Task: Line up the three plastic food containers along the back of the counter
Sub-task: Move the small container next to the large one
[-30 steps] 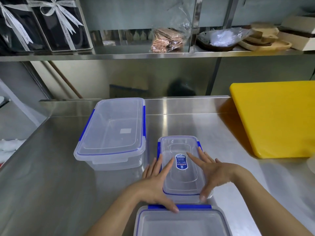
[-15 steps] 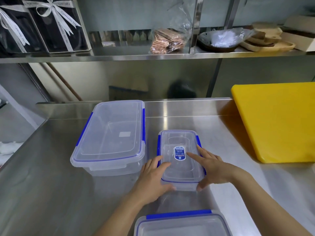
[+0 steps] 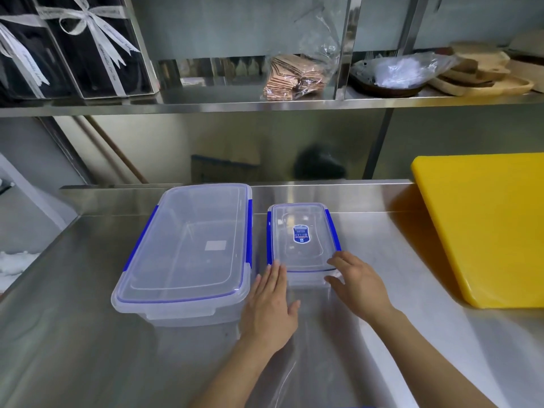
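The small container (image 3: 303, 240) sits at the far edge of the steel tabletop (image 3: 88, 334), just right of the large container (image 3: 188, 248). The left hand (image 3: 270, 307) and right hand (image 3: 357, 285) lie flat against its near corners, fingers (image 3: 275, 272) loosely spread, gripping nothing. A yellow cutting board (image 3: 482, 228) lies at right.

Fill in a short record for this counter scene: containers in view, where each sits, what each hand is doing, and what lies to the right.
containers in view: large container; small container
position: side by side, near the counter's back edge
left hand: flat, at small container's near left corner
right hand: on its near right corner
right side: yellow cutting board
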Action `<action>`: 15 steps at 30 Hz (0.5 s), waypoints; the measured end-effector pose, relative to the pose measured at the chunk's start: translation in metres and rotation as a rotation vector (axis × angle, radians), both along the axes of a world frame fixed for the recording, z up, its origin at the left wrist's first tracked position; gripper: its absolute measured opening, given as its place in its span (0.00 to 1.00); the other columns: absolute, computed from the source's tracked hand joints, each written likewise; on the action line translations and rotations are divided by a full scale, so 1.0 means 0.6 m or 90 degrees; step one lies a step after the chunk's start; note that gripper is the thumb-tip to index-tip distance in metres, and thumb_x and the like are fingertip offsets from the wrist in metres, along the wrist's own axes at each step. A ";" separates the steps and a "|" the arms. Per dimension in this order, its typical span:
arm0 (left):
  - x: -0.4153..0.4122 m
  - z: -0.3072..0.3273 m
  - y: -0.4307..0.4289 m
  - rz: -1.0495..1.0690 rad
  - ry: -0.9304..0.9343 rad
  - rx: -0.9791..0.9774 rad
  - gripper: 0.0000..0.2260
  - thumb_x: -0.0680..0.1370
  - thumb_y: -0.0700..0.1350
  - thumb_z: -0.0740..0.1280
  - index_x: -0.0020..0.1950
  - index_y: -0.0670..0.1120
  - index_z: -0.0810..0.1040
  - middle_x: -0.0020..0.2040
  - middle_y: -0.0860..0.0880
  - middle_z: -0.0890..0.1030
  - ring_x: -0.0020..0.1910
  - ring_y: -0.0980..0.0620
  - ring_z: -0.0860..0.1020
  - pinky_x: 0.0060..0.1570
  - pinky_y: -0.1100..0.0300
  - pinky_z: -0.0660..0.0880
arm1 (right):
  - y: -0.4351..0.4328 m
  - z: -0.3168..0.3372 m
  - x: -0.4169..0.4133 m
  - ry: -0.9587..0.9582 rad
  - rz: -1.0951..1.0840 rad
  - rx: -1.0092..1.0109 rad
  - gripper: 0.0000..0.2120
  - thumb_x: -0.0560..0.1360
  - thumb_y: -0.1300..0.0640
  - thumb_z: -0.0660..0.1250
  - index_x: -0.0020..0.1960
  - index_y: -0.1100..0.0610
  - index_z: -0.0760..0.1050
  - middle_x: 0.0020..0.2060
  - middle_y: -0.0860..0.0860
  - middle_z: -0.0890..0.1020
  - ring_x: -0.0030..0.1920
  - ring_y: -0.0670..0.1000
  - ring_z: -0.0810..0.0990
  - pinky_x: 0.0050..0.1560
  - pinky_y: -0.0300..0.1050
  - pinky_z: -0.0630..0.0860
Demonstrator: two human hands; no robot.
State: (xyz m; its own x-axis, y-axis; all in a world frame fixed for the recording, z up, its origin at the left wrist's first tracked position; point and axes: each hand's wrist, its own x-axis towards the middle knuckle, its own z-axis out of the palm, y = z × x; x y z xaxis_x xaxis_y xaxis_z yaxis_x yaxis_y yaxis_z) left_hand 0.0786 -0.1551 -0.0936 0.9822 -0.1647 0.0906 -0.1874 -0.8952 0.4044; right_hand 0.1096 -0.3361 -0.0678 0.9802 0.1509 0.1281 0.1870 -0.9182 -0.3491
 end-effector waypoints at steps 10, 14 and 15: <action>0.070 -0.002 -0.007 0.002 0.187 0.085 0.49 0.73 0.59 0.65 0.70 0.48 0.26 0.74 0.49 0.29 0.73 0.48 0.33 0.72 0.49 0.39 | 0.013 -0.028 0.033 0.156 0.038 -0.152 0.44 0.74 0.40 0.59 0.73 0.55 0.33 0.76 0.51 0.40 0.76 0.51 0.40 0.75 0.55 0.45; 0.059 0.010 -0.011 0.006 0.170 0.043 0.43 0.75 0.57 0.63 0.73 0.50 0.33 0.76 0.49 0.34 0.74 0.48 0.35 0.72 0.50 0.40 | 0.016 -0.018 0.027 0.170 0.023 -0.136 0.44 0.73 0.39 0.59 0.73 0.56 0.34 0.76 0.52 0.40 0.75 0.52 0.39 0.74 0.55 0.44; 0.053 0.016 -0.010 -0.010 0.161 0.022 0.40 0.75 0.57 0.62 0.73 0.51 0.36 0.76 0.49 0.35 0.74 0.49 0.35 0.72 0.51 0.40 | 0.015 -0.015 0.023 0.165 0.018 -0.122 0.43 0.74 0.40 0.59 0.73 0.55 0.35 0.76 0.53 0.41 0.76 0.52 0.40 0.74 0.54 0.45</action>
